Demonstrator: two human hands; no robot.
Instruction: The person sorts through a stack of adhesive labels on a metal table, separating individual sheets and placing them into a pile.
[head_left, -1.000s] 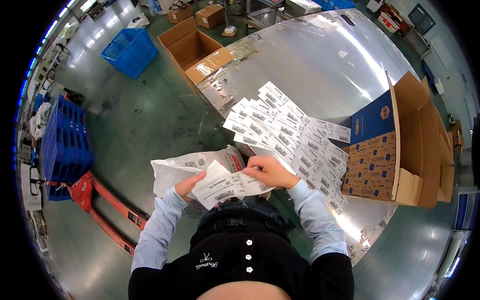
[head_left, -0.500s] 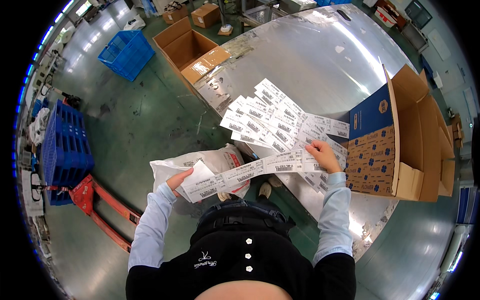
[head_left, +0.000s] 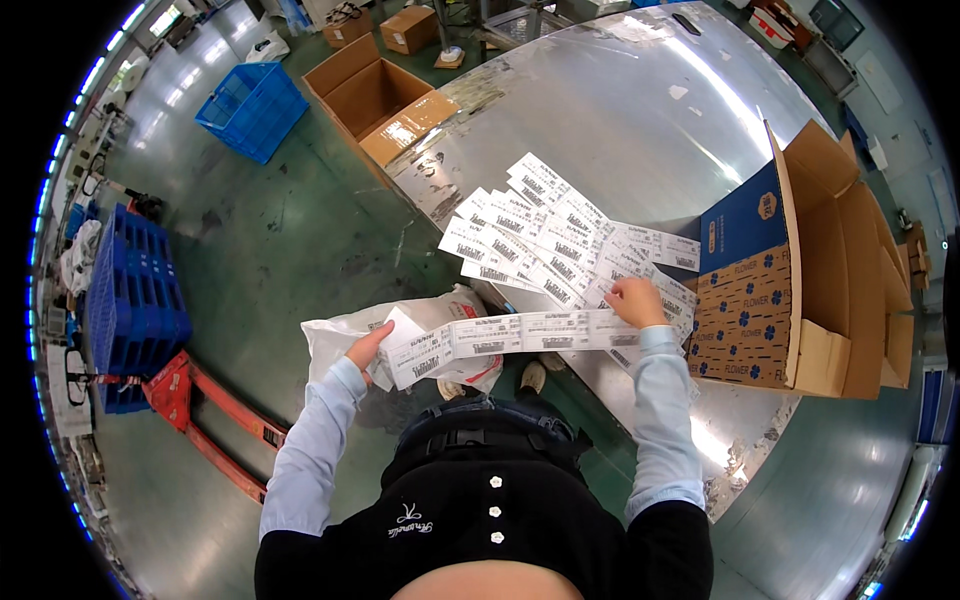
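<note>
A long white strip of printed labels (head_left: pixel 487 337) stretches between my hands, in front of my waist. My left hand (head_left: pixel 368 349) is closed on its left end, where several labels are folded into a small stack. With its fingers pinched together, my right hand (head_left: pixel 637 301) is at the strip's right end, over the table's near edge; the fingertips' exact grip is partly hidden. More label strips (head_left: pixel 545 235) lie fanned out and overlapping on the metal table (head_left: pixel 640 110), some under my right hand. A white plastic sack (head_left: pixel 340 340) stands on the floor beneath my left hand.
An open blue-and-brown patterned carton (head_left: pixel 745 300) stands on the table at right. Beyond the table's left edge is an open brown carton (head_left: pixel 375 95). A blue crate (head_left: pixel 252 110), stacked blue pallets (head_left: pixel 135 305) and a red pallet jack (head_left: pixel 215 420) occupy the left floor.
My left hand has shifted slightly up and right, and my right hand slightly left and up. The strip between them now lies more level.
</note>
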